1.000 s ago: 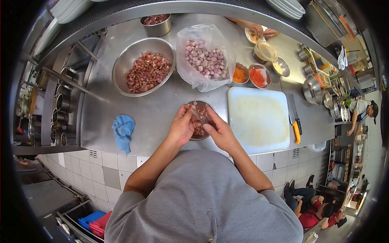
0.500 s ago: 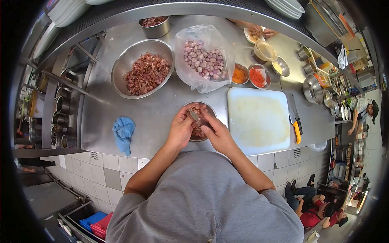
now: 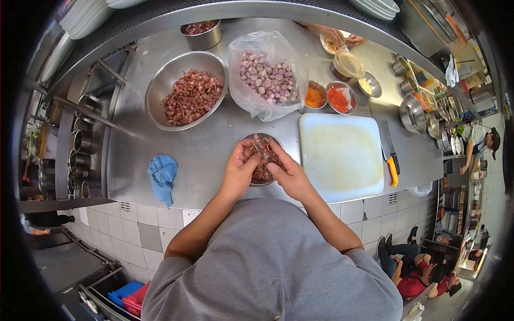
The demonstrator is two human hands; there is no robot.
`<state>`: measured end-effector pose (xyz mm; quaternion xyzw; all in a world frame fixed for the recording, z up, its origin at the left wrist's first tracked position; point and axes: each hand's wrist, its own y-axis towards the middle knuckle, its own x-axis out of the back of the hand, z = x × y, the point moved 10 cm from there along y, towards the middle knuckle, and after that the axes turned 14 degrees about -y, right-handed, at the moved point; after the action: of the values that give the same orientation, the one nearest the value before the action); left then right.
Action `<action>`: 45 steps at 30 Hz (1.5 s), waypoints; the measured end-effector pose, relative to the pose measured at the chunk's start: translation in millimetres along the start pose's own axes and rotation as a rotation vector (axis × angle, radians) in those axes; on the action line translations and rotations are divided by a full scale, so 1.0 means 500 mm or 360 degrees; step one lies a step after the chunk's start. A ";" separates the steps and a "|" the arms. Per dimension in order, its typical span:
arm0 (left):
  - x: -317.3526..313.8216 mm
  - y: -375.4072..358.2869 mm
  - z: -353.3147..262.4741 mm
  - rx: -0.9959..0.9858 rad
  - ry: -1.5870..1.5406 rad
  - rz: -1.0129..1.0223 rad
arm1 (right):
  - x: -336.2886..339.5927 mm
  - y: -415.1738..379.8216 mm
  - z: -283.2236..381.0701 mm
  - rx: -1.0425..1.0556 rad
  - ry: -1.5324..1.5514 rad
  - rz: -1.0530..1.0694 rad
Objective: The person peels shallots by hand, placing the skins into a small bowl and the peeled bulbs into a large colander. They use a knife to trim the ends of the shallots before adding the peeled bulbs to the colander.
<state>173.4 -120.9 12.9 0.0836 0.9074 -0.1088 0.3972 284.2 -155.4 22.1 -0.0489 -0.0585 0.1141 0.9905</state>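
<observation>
My left hand (image 3: 241, 162) is closed, its fingertips pinching what looks like a shallot (image 3: 256, 138), mostly hidden by fingers. Close beside it, my right hand (image 3: 287, 174) is closed around a small knife, whose short blade (image 3: 262, 152) slants up and left between the hands. Both hands are over a small metal bowl (image 3: 276, 140) with reddish-brown shallot skins inside. Beyond them lies an open clear plastic bag (image 3: 292, 53) of peeled purple shallots (image 3: 267, 77). To its left, a large metal bowl (image 3: 155, 88) holds a heap of unpeeled-looking shallots or skins (image 3: 194, 96).
A white cutting board (image 3: 341, 155) lies at right, beside a knife with a yellow handle (image 3: 393, 172) and another dark-handled one. A blue cloth (image 3: 163, 174) is at left. Bowls of orange (image 3: 314, 98) and red food (image 3: 338, 100) stand behind the board. Another person's hands (image 3: 336, 37) work across the table.
My hands stay over the small bowl; the blade and fingers have shifted slightly, and more of the bowl's skins shows between them. The whole view has shifted a little.
</observation>
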 end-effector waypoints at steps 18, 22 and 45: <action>-0.001 -0.005 0.011 -0.0076 0.0387 0.0144 | 0.015 0.002 0.009 -0.0061 0.0030 -0.0112; 0.005 0.009 0.016 0.0070 0.0284 0.0078 | -0.014 -0.004 -0.020 -0.0469 0.0870 0.0081; 0.030 0.020 0.025 0.0184 -0.0410 0.0169 | -0.006 0.006 0.006 0.0015 -0.0076 0.0132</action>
<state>174.6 -113.6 -7.8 0.1396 0.8354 -0.1495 0.5102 280.3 -152.9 24.5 -0.0438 -0.0795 0.1566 0.9835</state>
